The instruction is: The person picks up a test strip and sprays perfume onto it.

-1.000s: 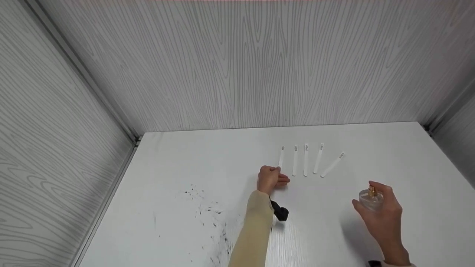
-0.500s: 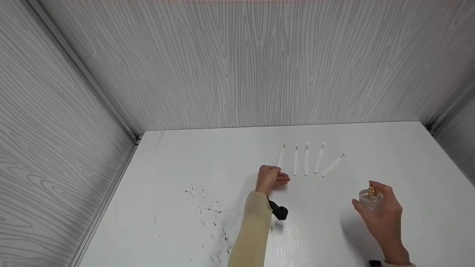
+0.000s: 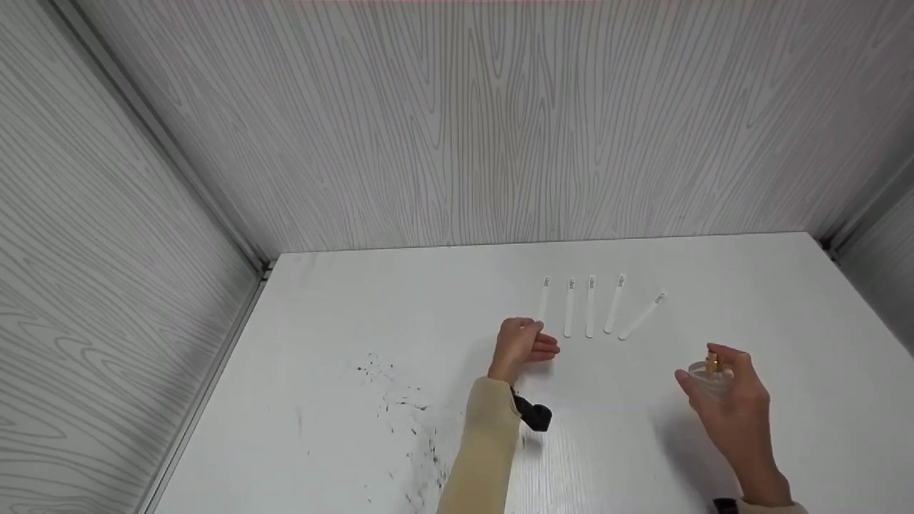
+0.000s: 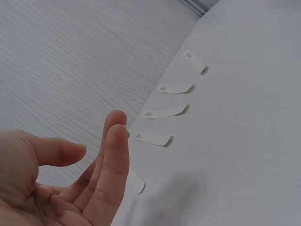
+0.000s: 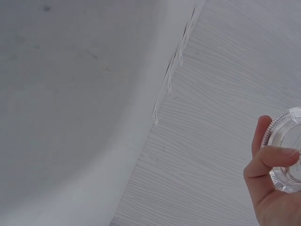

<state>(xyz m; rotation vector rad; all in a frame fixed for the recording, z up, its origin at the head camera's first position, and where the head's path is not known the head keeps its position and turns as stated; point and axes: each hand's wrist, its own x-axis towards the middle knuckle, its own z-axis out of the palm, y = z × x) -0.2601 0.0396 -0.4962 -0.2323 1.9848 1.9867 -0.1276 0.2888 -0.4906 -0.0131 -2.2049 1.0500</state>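
A clear round glass perfume bottle (image 3: pixel 707 385) with a gold spray top (image 3: pixel 712 362) is held above the table by my right hand (image 3: pixel 739 414); a fingertip rests on the top. In the right wrist view the bottle's ridged glass (image 5: pixel 277 136) shows at the right edge. My left hand (image 3: pixel 523 346) is by the near end of the leftmost white paper strip (image 3: pixel 544 298). Seen from the left wrist, its thumb (image 4: pixel 61 151) and fingers (image 4: pixel 115 160) are apart with nothing between them. The fingers partly hide that strip (image 4: pixel 138 182).
Several more white strips, including a slanted one (image 3: pixel 643 316) at the right end, lie in a row on the white table (image 3: pixel 371 300). Each bears small print at its far end. Dark marks (image 3: pixel 414 407) speckle the table's left part. Wood-grain panels (image 3: pixel 457 128) stand behind and at the sides.
My right hand has shifted slightly left and up with the perfume bottle, which tilts a little. The left hand stays almost in place beside the leftmost strip, its forearm slightly shifted.
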